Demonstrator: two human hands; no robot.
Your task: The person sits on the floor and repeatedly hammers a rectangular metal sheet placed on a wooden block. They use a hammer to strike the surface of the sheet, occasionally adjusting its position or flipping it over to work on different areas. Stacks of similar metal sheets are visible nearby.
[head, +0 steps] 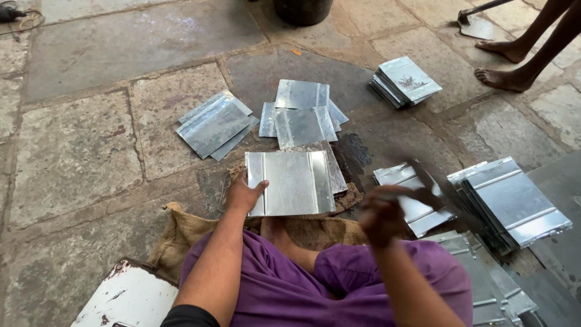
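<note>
My left hand pins the thin, stiff, sharp-edged metal sheet by its left edge; my right hand, blurred, grips a dark tool.

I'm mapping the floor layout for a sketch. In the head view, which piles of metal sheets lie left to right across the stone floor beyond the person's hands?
Fanned pile of metal sheets → loose middle cluster of sheets → neat square stack of sheets, nearest the bystander's bare feet.
</note>
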